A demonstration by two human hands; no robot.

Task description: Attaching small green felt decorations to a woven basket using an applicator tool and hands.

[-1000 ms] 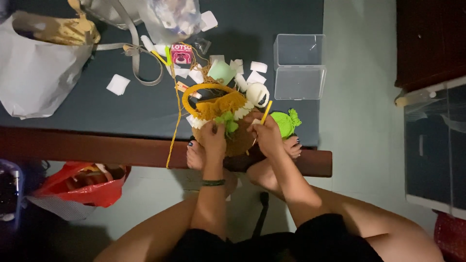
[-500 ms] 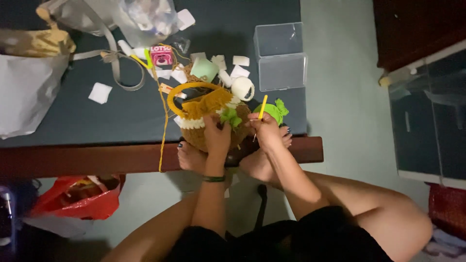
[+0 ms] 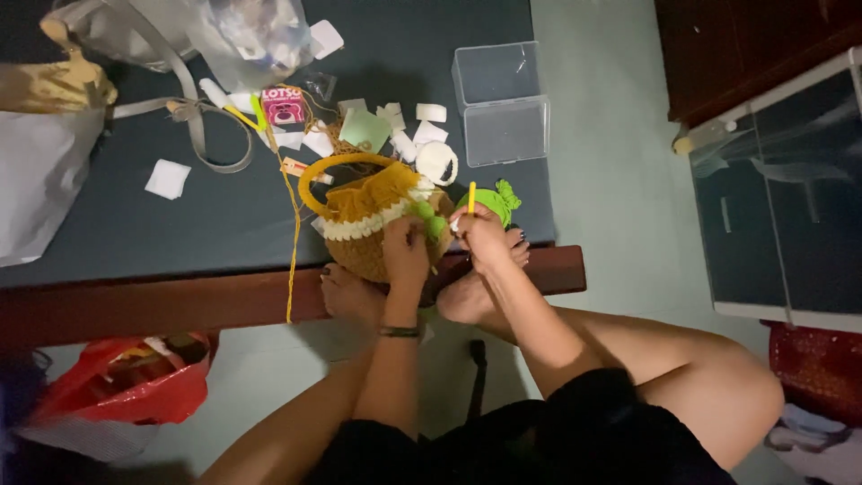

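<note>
**Crochet basket held at the worktop's near edge**

Against the picture half a second ago, both hands sit in much the same place on the basket; the view has drifted a little, so the clear box now lies further toward the right and the red bag shows more fully at lower left.

The left hand (image 3: 406,253) is clenched on the rim of the mustard crochet basket (image 3: 364,216), which rests at the near wooden edge of the dark worktop (image 3: 224,216), just above the person's bare feet. The right hand (image 3: 480,238) grips a yellow crochet hook (image 3: 471,196), upright, beside a green crocheted piece (image 3: 494,199). A yellow yarn strand (image 3: 293,242) hangs over the worktop's edge.

Behind the basket, paper scraps and small tags crowd the surface; the clear plastic box (image 3: 501,103) stands near the worktop's right edge. Open surface lies left of the basket. A red plastic bag (image 3: 135,382) sits on the floor below.
</note>
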